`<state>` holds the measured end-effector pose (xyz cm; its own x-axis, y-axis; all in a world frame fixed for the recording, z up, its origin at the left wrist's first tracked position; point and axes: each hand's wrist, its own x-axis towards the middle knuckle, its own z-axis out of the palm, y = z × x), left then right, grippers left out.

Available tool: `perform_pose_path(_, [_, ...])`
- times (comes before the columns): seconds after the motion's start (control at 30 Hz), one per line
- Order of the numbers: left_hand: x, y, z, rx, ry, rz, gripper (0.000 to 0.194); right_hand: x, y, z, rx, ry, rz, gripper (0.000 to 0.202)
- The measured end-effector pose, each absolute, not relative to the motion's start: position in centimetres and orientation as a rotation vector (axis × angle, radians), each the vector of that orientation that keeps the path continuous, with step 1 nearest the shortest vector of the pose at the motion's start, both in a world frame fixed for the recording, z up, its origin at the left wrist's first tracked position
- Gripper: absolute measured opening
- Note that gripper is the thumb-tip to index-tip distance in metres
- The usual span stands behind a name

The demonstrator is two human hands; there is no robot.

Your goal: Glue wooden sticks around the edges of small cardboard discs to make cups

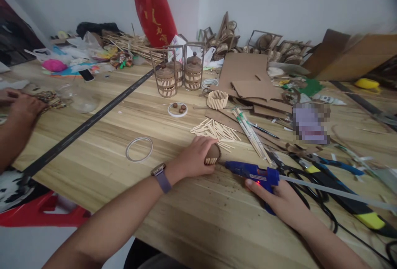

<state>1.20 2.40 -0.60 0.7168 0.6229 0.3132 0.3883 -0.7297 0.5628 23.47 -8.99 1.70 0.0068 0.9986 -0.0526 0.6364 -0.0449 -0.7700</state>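
Observation:
My left hand [198, 156] is closed round a small round brown basket piece [213, 152] with short pale sticks along its side; the fingers cover part of it. In my right hand [287, 202] is a blue glue gun [254, 172] with a red light lit and a long glue stick [328, 188] out of its back. Its nozzle points at the sticks, close to the basket piece; whether they touch I cannot tell. Loose short wooden sticks [215, 129] lie in a pile just beyond my left hand. A ring of upright sticks [217, 99] stands farther back.
Finished small lidded baskets [193, 72] with tall handles stand at the back. A white ring [139, 150] lies left, and a roll holding brown beads [178, 109] is beyond. Pliers [338, 164], scissors [297, 174] and cardboard [245, 70] crowd the right. Another person's hands [26, 105] work at far left.

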Motion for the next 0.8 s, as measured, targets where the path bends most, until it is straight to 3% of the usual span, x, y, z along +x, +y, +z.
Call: perform_pose_path(0.8, [1.1, 2.4, -0.4, 2.457, 0.763, 0.675, 0.07, 22.1, -8.9, 2.3, -1.756, -1.764, 0.724, 0.039])
